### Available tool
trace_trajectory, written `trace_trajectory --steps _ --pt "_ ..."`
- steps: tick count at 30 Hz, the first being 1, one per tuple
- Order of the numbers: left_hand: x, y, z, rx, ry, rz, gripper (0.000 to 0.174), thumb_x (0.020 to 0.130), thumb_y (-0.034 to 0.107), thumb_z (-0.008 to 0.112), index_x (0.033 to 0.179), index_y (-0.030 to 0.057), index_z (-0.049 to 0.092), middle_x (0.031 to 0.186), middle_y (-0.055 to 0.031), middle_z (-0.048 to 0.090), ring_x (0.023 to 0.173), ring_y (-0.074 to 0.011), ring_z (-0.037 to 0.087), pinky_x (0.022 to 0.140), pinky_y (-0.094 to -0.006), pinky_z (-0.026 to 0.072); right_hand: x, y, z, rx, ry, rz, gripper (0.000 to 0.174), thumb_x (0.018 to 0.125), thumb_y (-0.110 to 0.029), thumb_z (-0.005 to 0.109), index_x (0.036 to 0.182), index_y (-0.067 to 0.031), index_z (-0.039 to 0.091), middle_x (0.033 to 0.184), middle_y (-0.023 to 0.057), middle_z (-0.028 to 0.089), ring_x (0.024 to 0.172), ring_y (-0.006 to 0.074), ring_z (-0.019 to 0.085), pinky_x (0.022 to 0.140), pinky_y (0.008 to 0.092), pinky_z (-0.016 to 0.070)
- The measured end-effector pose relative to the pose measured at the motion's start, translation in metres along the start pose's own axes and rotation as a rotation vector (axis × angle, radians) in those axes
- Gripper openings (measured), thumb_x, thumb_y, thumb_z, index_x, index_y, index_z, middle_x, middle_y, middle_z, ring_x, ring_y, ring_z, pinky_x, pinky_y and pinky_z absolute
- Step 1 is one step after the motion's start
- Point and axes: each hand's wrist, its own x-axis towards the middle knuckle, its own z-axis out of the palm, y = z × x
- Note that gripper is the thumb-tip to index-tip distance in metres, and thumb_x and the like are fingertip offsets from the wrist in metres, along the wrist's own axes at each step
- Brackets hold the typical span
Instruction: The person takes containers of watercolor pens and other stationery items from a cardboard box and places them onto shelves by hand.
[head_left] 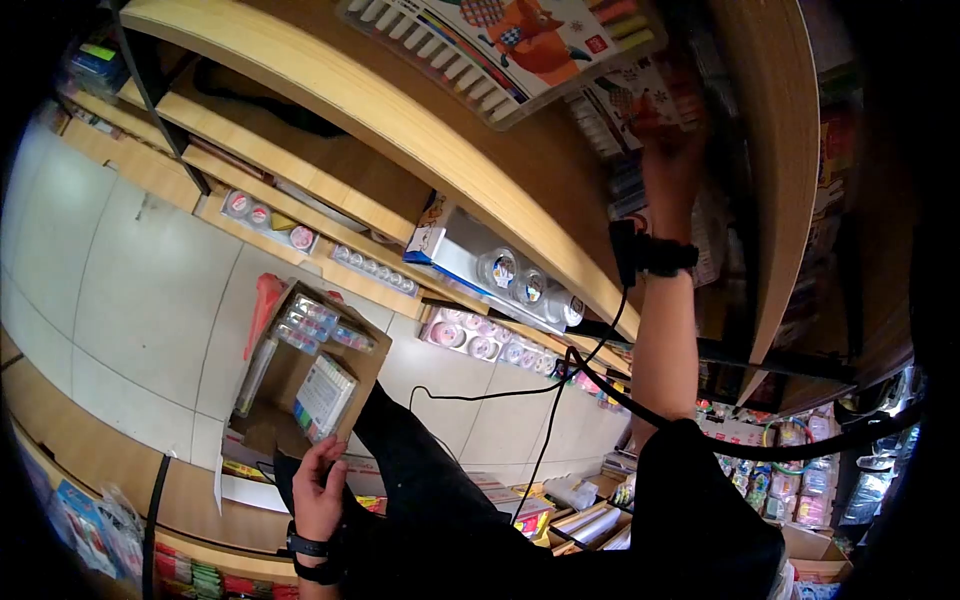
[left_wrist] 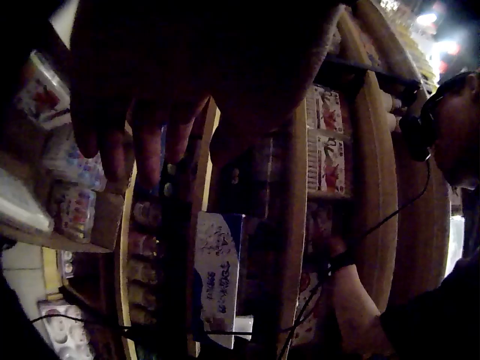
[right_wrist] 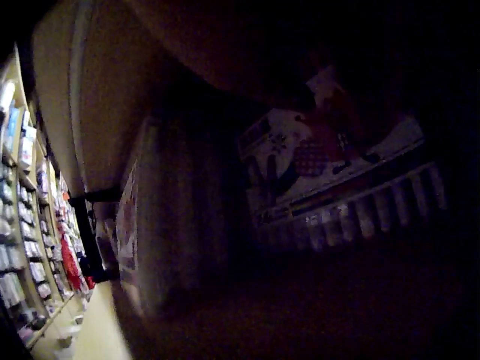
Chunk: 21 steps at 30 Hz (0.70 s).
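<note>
Gripping the box (head_left: 300,370) by its near edge, the left hand (head_left: 320,490) has its fingers (left_wrist: 142,142) curled over the cardboard rim. The box is open-topped and tilts away from that hand. Inside, a pen set (head_left: 325,395) stands on end closest to the hand, with clear packets (head_left: 315,325) beyond it at the far wall. Up and right of that hand, well apart, a fox set (head_left: 510,45) sits on a shelf (head_left: 400,105), long axis across, its row of caps toward the person. The right hand (head_left: 665,125) is raised to the shelf, at a pack (head_left: 630,95) just past its fingertips, slightly left of the palm. Too dark to tell pinch from flat touch. The pack's long axis is unclear. The right hand is far nearer the pack; the left is low at the box.
</note>
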Motion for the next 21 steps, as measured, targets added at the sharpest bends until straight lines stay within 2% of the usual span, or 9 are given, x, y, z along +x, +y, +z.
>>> trace_trajectory --steps 1,3,6,10,13,15,18,19,21 --pt "0.000 0.000 0.000 -0.001 0.000 -0.003 0.035 0.084 0.002 0.052 0.118 -0.0013 0.047 0.107 -0.0128 0.059 0.100 -0.0176 0.055 0.087 -0.0275 0.0413 0.006 0.009 0.002 -0.001 0.000 0.002 0.044 0.081 -0.012 0.060 0.117 -0.0006 0.038 0.089 0.0111 0.061 0.079 0.0180 0.061 0.071 0.0290 0.0496" --pt "0.002 -0.002 0.001 -0.001 0.002 -0.005 0.035 0.084 0.002 0.052 0.118 -0.0012 0.047 0.107 -0.0128 0.059 0.100 -0.0176 0.055 0.087 -0.0275 0.0411 0.024 0.033 0.007 0.253 -0.169 -0.119 0.049 0.081 -0.007 0.059 0.122 -0.0013 0.031 0.092 0.0118 0.062 0.084 0.0170 0.060 0.075 0.0290 0.0482" --pt "0.003 0.000 0.003 -0.009 0.008 -0.016 0.035 0.084 0.002 0.052 0.119 -0.0010 0.047 0.107 -0.0128 0.059 0.101 -0.0177 0.054 0.087 -0.0277 0.0410 0.019 0.011 0.001 0.086 -0.161 -0.001 0.058 0.083 -0.017 0.061 0.129 -0.0018 0.028 0.095 0.0153 0.062 0.088 0.0236 0.060 0.076 0.0332 0.0468" --pt "0.004 0.000 0.005 -0.002 -0.005 -0.014 0.036 0.084 0.003 0.052 0.119 -0.0009 0.047 0.108 -0.0126 0.059 0.100 -0.0173 0.054 0.087 -0.0277 0.0409 0.025 0.037 0.007 0.174 -0.208 -0.067 0.058 0.084 -0.020 0.061 0.128 -0.0017 0.029 0.093 0.0147 0.063 0.085 0.0247 0.061 0.077 0.0327 0.0466" --pt "0.005 0.003 0.005 0.008 -0.014 -0.023 0.035 0.085 0.004 0.052 0.119 -0.0009 0.047 0.108 -0.0128 0.059 0.100 -0.0171 0.055 0.087 -0.0276 0.0408 0.010 0.009 -0.003 0.309 -0.251 0.000 0.048 0.085 -0.019 0.058 0.123 -0.0006 0.035 0.095 0.0147 0.061 0.088 0.0242 0.060 0.079 0.0328 0.0459" --pt "0.005 0.003 0.004 0.009 -0.015 -0.031 0.035 0.085 0.004 0.052 0.119 -0.0008 0.047 0.108 -0.0129 0.059 0.099 -0.0171 0.055 0.088 -0.0277 0.0407 0.004 0.011 -0.003 0.235 -0.297 -0.105 0.039 0.084 -0.013 0.056 0.118 -0.0010 0.041 0.100 0.0141 0.060 0.092 0.0218 0.058 0.080 0.0320 0.0449" --pt "0.005 0.001 0.001 0.013 -0.013 -0.029 0.035 0.085 0.004 0.053 0.119 -0.0011 0.046 0.108 -0.0130 0.059 0.099 -0.0170 0.055 0.088 -0.0276 0.0405 -0.008 0.014 0.013 0.157 -0.261 -0.040 0.033 0.080 -0.005 0.054 0.112 -0.0026 0.045 0.098 0.0113 0.058 0.091 0.0197 0.056 0.080 0.0311 0.0445" --pt "0.005 0.001 0.000 0.016 -0.011 -0.017 0.035 0.085 0.003 0.052 0.119 -0.0015 0.046 0.108 -0.0131 0.059 0.100 -0.0169 0.055 0.088 -0.0275 0.0404 -0.007 0.022 0.018 0.160 -0.260 -0.037 0.033 0.080 -0.005 0.054 0.112 -0.0026 0.045 0.098 0.0113 0.058 0.091 0.0197 0.056 0.080 0.0311 0.0445" --pt "0.005 0.003 -0.002 0.013 -0.006 -0.023 0.035 0.085 0.003 0.052 0.118 -0.0018 0.046 0.108 -0.0131 0.059 0.100 -0.0167 0.055 0.088 -0.0273 0.0403 0.000 0.036 0.026 0.317 -0.308 -0.117 0.048 0.081 -0.012 0.060 0.124 -0.0029 0.040 0.104 0.0068 0.053 0.095 0.0133 0.051 0.078 0.0272 0.0428"
